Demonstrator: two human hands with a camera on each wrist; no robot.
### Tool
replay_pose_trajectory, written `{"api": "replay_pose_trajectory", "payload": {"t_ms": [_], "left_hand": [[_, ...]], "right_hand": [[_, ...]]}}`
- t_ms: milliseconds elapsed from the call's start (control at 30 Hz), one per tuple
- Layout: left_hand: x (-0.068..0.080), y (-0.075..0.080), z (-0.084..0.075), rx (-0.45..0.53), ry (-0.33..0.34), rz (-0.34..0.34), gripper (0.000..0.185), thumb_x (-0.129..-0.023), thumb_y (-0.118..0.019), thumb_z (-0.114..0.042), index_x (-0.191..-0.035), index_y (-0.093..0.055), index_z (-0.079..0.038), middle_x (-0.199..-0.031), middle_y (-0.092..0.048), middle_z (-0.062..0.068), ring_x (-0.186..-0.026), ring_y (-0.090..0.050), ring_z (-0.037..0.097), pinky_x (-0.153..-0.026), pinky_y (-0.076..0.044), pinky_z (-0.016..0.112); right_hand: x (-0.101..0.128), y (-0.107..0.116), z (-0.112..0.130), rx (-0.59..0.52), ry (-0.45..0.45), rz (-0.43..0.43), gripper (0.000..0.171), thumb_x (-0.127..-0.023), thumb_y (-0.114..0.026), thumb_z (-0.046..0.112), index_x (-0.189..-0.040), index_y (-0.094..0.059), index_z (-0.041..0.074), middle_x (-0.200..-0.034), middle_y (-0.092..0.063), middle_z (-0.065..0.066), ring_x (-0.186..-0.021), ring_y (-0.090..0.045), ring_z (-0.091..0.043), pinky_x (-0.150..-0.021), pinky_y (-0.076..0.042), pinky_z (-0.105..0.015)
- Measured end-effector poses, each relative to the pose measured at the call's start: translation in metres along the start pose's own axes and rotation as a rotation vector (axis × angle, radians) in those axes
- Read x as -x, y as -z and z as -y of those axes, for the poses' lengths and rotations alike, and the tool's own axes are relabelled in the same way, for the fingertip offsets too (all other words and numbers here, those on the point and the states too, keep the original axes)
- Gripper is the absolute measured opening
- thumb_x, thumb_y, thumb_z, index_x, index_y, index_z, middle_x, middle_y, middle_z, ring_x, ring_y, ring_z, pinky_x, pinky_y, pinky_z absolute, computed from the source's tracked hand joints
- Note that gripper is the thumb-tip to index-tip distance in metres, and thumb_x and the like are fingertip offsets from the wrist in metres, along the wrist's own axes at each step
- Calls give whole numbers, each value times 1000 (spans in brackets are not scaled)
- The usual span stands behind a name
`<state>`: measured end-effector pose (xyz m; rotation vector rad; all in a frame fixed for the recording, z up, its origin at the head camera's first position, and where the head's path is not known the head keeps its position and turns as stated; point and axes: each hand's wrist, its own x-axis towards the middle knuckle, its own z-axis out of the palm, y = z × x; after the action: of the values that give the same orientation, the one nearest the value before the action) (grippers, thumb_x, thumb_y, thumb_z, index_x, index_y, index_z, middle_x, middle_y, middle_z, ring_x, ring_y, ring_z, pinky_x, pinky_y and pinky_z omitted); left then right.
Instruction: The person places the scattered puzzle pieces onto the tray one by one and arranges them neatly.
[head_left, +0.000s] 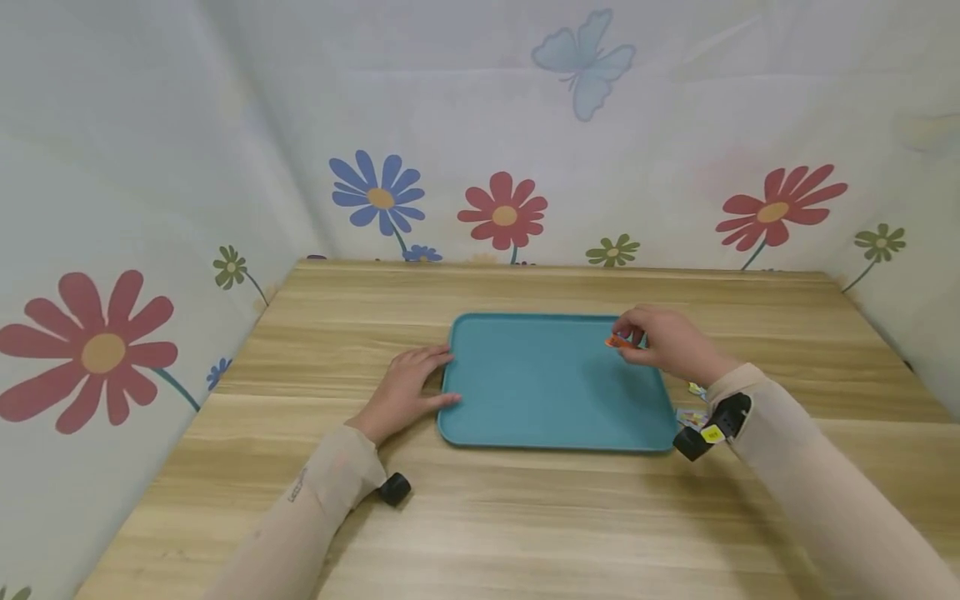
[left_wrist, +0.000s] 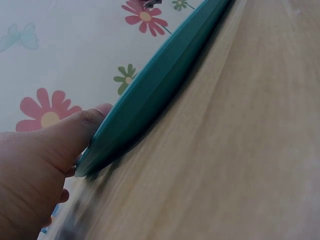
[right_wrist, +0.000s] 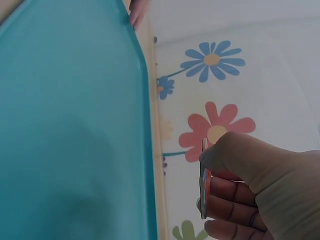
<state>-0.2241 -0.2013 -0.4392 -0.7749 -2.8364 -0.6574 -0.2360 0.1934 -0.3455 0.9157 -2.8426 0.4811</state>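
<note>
We see a teal tray (head_left: 540,383) lying flat on a wooden table (head_left: 525,517), roughly at the centre, with flowered cloth (head_left: 225,150) hung behind and to both sides.

Left hand (head_left: 408,387): fingers straight and loosely spread, resting on the table with the fingertips against the tray's left rim. In the left wrist view the thumb (left_wrist: 75,132) presses on the tray's edge (left_wrist: 150,95).

Right hand (head_left: 663,342): hovering over the tray's far right corner, thumb and fingers pinching a small thin orange piece (head_left: 618,341). In the right wrist view we see that piece edge-on (right_wrist: 203,180), a flat card-like sliver held between thumb and fingers above the tray's surface (right_wrist: 70,125) (what is printed on it we cannot tell).

A few small coloured pieces (head_left: 693,412) lie on the table just beside the tray's right rim, partly hidden behind the right wrist; too small to identify.

Both arms wear beige sleeves (head_left: 817,492), each with a small black camera at the wrist (head_left: 708,429)
</note>
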Motion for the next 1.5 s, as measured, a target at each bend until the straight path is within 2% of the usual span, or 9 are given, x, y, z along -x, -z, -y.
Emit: {"api": "replay_pose_trajectory", "payload": {"t_ms": [400, 967, 1500], "left_hand": [[1, -3, 2, 7, -9, -13, 68, -82, -72, -45, -136, -53, -7, -146, -49, 10, -136, -42, 32, -114, -29, 54], [1, 1, 0, -1, -20, -31, 67, -81, -74, -42, -134, -55, -6, -144, -51, 11, -134, -45, 34, -112, -32, 54], [3, 1, -2, -4, -17, -46, 66, -81, -74, -43, -133, -56, -8, -143, -52, 10, -133, -46, 33, -112, -32, 54]], "right_hand": [[-31, -24, 20, -59, 36, 46, 18, -83, -71, 12, -99, -67, 4, -87, -65, -5, -78, -61, -17, -69, -53, -31], [-67, -62, 42, -138, 3, 114, 20, -85, -71, 16, -103, -69, 6, -93, -67, -4, -82, -61, -16, -76, -55, -33], [-82, -86, 53, -96, 7, 156, 20, -86, -70, 18, -103, -69, 7, -93, -67, -3, -81, -58, -12, -77, -53, -32]]}}
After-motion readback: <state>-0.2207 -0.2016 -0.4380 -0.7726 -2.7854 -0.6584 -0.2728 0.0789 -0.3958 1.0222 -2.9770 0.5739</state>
